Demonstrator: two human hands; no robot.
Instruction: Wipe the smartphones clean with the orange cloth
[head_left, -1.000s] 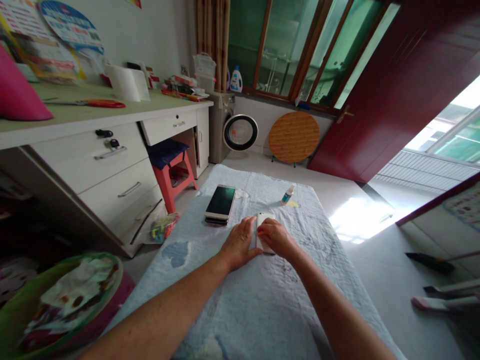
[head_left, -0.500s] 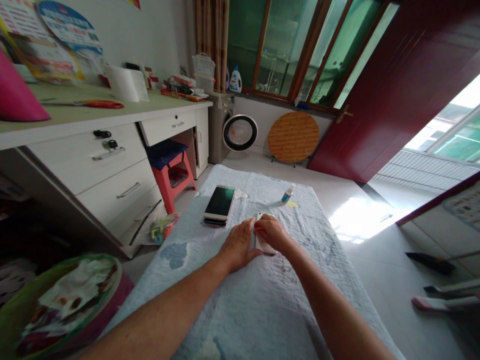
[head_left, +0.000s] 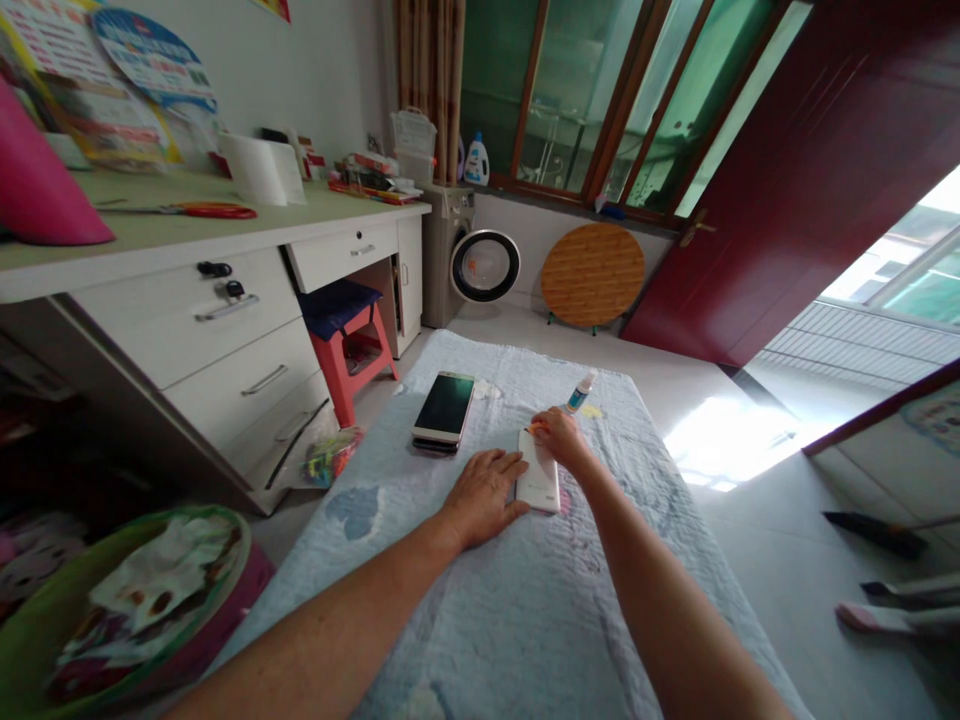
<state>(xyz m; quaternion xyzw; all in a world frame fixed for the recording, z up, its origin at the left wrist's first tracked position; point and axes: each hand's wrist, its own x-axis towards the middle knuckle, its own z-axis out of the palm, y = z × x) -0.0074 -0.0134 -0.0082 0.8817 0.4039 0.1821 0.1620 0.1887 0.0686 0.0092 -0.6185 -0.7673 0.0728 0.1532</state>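
Note:
A white smartphone [head_left: 538, 480] lies back up on the cloth-covered table. My left hand [head_left: 484, 497] rests flat beside it, fingers and thumb spread, their tips touching its left edge. Over the phone's far end my right hand [head_left: 559, 436] is closed, pinching a small orange thing [head_left: 535, 428] against the surface; most of it is hidden by the fingers. Just beyond that hand stands a small spray bottle [head_left: 580, 391] with a blue label. To the left, a gold-framed smartphone [head_left: 445, 408] with a dark screen lies on top of another dark phone.
A pale blue patterned cloth [head_left: 420, 620] covers the table. On the left are a white desk [head_left: 202, 345], a red stool [head_left: 349, 350] and a bin with tissues [head_left: 247, 560]. Behind stand a washing machine [head_left: 442, 255] with its door open and a round wooden board [head_left: 592, 270].
My right hand has shifted slightly right and toward the phone's far end, uncovering more of its back and the orange thing. My left hand has spread and slid a little lower.

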